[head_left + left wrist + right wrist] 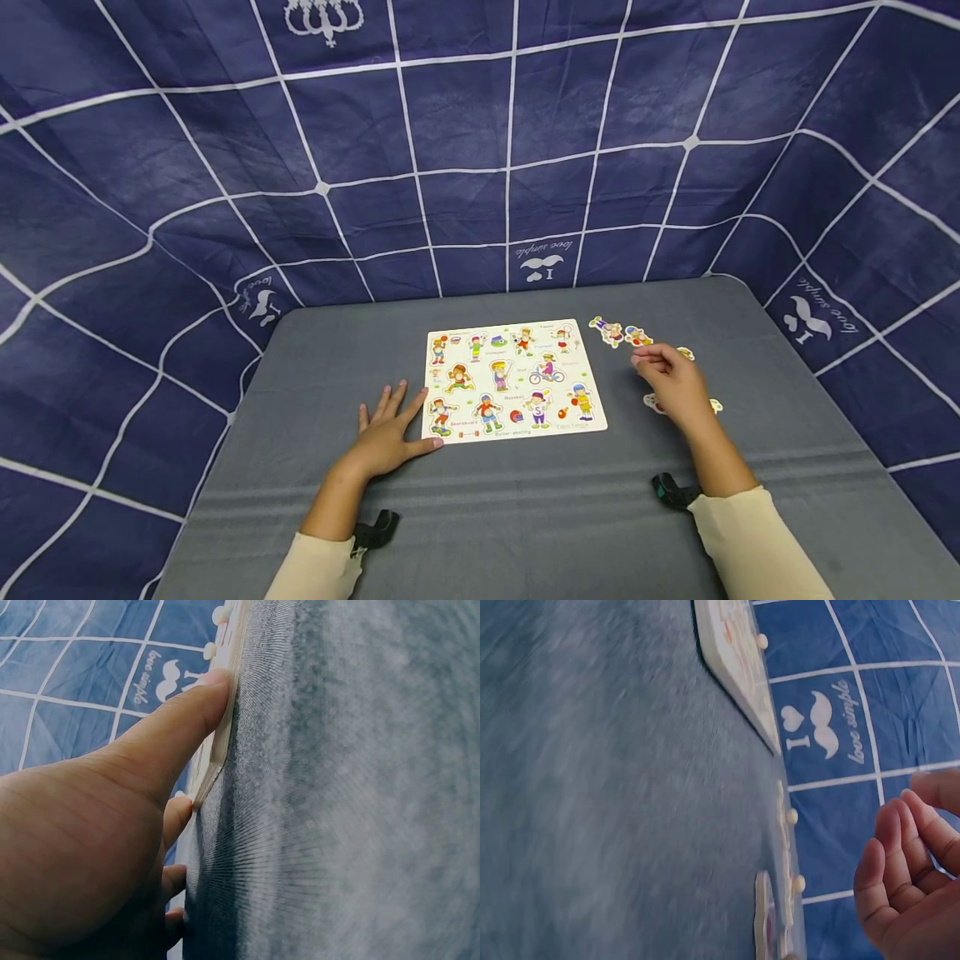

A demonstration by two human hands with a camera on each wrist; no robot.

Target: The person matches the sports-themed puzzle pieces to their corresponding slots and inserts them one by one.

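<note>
A white wooden peg puzzle board point(517, 398) with printed sports figures lies flat on the grey table. My left hand point(384, 443) rests beside its left edge with the fingers spread. In the left wrist view, the thumb point(176, 720) touches the edge of the board point(223, 739). Over the table to the right of the board hovers my right hand point(671, 383), its fingers loosely bent. In the right wrist view, nothing shows between the right fingers point(900, 855). Close to that hand lie loose puzzle pieces, among them a figure piece point(638, 336) and one partly under the hand point(652, 403).
Another figure piece point(607, 332) lies by the board's upper right corner. Further pieces point(686, 353) lie beyond the right hand, partly covered by it. Small round knobs point(792, 816) stand up from the pieces. A blue gridded cloth point(465, 208) walls the table's back and sides.
</note>
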